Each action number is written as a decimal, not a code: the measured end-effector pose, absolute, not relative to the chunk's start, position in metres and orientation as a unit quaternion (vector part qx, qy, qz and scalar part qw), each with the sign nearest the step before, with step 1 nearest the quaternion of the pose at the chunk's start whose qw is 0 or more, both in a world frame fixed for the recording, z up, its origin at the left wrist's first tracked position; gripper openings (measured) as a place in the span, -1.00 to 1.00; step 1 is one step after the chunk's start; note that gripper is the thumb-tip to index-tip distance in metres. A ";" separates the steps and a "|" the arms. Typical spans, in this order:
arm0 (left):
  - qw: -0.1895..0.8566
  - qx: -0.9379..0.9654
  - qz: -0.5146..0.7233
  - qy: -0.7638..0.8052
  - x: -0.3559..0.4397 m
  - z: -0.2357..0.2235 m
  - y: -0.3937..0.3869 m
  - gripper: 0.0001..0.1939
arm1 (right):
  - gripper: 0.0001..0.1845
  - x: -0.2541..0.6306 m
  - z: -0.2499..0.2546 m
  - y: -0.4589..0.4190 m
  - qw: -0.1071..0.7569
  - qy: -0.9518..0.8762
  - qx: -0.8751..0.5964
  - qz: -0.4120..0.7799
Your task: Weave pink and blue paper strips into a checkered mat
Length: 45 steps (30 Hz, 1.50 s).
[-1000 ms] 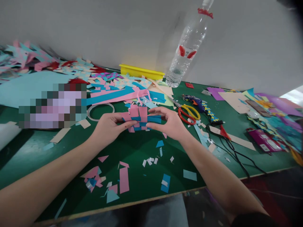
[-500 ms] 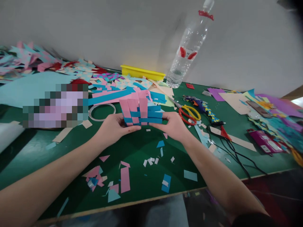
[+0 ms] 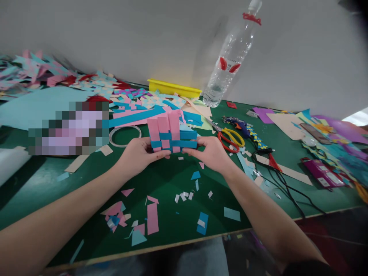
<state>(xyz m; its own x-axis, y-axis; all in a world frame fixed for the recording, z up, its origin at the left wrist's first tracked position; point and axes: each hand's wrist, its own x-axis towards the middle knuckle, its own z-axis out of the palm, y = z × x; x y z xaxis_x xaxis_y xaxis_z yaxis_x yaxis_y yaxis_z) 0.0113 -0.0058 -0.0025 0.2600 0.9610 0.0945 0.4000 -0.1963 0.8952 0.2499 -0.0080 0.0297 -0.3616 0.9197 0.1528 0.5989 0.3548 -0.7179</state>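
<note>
A small weave of pink and blue paper strips (image 3: 165, 135) is held up over the green table, between both hands. The pink strips stand upright and the blue ones run across, their loose ends reaching to the right. My left hand (image 3: 143, 152) pinches its lower left edge, thumb along the bottom. On the other side, my right hand (image 3: 211, 153) grips the lower right, near the blue strip ends. Fingers behind the paper are partly hidden. Scissors (image 3: 231, 138) with red and yellow handles lie right of my right hand. A tape roll (image 3: 125, 136) rests left of the weave.
Paper scraps (image 3: 153, 218) litter the green table (image 3: 184, 214) near its front edge. A plastic bottle (image 3: 227, 63) stands at the back beside a yellow tray (image 3: 174, 89). Rightward lie a glue gun (image 3: 244, 128), black cords (image 3: 287, 188) and a purple packet (image 3: 323, 173). Cut paper heaps up back left.
The paper weave has tilted slightly, so its strips look straighter and squarer to me. Both hands keep their hold, and the whole view has shifted a little.
</note>
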 end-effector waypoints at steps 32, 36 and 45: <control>0.448 0.606 0.426 0.501 0.020 0.001 -0.015 -0.72 | -0.75 0.237 0.031 -0.019 0.313 -0.770 -0.446 0.332; 0.470 0.595 0.423 0.496 0.019 -0.002 -0.012 -0.63 | -0.73 0.239 0.033 -0.019 0.312 -0.760 -0.463 0.333; 0.515 0.556 0.480 0.441 0.016 -0.002 -0.009 -0.60 | -0.78 0.251 0.035 -0.012 0.374 -0.748 -0.463 0.294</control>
